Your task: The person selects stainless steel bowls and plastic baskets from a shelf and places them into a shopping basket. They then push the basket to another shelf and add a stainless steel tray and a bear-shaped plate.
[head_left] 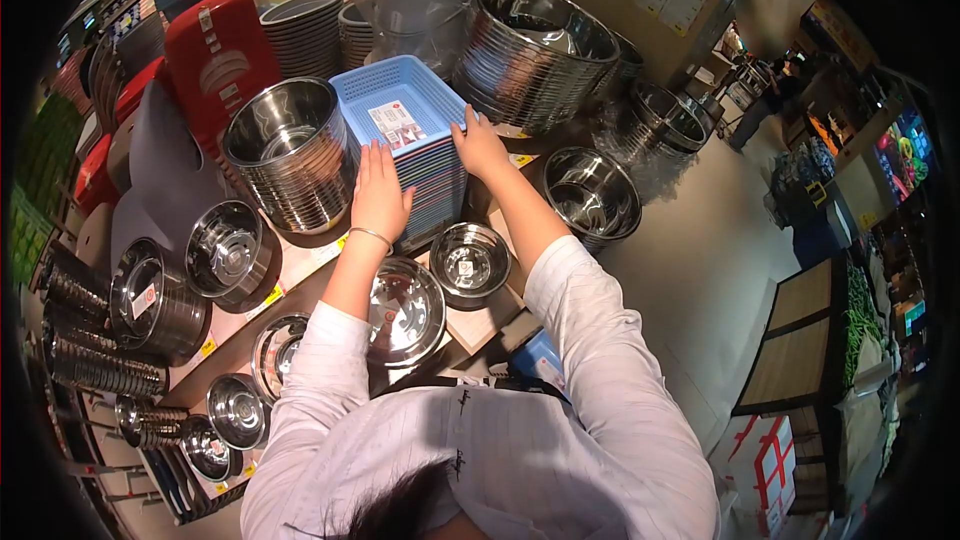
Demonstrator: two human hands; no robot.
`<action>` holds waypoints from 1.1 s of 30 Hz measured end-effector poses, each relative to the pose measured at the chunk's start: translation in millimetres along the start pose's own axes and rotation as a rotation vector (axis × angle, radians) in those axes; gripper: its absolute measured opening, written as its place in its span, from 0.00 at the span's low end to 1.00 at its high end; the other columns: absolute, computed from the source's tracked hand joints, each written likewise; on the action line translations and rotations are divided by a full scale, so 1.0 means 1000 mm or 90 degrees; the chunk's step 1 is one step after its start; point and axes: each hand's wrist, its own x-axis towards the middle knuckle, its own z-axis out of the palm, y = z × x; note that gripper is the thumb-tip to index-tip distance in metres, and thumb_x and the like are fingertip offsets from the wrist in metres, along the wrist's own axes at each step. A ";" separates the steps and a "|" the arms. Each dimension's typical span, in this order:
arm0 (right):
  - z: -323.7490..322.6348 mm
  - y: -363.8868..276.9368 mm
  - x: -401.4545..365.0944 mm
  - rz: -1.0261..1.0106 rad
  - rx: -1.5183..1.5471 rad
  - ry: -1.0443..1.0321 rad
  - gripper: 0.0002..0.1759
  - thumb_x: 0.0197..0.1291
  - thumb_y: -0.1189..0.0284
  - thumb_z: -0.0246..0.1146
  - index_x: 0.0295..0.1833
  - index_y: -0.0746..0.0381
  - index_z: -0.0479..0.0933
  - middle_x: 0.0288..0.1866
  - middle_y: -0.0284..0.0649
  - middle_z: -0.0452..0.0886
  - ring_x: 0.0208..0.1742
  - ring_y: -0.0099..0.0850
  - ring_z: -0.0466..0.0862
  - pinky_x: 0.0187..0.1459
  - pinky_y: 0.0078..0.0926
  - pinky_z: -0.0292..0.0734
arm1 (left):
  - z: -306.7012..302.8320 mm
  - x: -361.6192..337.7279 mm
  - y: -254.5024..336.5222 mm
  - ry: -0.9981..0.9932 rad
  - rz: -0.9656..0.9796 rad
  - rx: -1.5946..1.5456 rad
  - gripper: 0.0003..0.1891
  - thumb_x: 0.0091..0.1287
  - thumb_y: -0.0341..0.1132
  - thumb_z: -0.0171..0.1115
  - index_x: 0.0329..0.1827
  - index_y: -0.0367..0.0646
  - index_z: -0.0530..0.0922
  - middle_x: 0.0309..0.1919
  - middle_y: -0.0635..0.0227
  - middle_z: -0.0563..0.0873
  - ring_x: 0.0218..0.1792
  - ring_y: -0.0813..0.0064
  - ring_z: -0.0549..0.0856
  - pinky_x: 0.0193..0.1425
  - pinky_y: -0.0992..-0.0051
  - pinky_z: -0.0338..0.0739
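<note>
At eleven o'clock I have the top basket (pixel 449 97) seated on its stack (pixel 436 192), left hand (pixel 380 198) extended along its seven-o'clock edge, right hand (pixel 483 148) bent at four o'clock, grip unclear.

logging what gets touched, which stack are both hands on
The stack of plastic baskets topped by a light blue one: the left hand and right hand touch it, while neither touches the shiny metal bowl stacks beside it.
</note>
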 end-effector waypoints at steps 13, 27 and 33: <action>-0.069 0.094 -0.229 0.065 0.167 -0.075 0.11 0.54 0.65 0.56 0.37 0.60 0.76 0.31 0.41 0.80 0.34 0.39 0.80 0.35 0.33 0.74 | -0.018 -0.018 0.054 0.086 0.009 -0.187 0.20 0.60 0.33 0.55 0.53 0.33 0.69 0.55 0.49 0.70 0.62 0.54 0.64 0.64 0.64 0.58; -0.024 0.366 -0.525 0.762 0.168 -0.331 0.24 0.49 0.58 0.60 0.33 0.73 0.76 0.33 0.57 0.79 0.39 0.47 0.80 0.40 0.37 0.74 | 0.208 -0.230 0.307 -1.047 0.403 -0.267 0.21 0.60 0.45 0.53 0.49 0.39 0.74 0.45 0.51 0.79 0.47 0.54 0.77 0.53 0.67 0.69; 0.055 0.405 -0.578 0.784 0.109 -0.304 0.30 0.47 0.56 0.62 0.42 0.75 0.72 0.40 0.62 0.76 0.45 0.51 0.77 0.46 0.39 0.73 | 0.325 -0.269 0.317 -1.212 0.487 0.147 0.20 0.59 0.43 0.53 0.50 0.40 0.75 0.45 0.54 0.80 0.49 0.57 0.78 0.53 0.65 0.70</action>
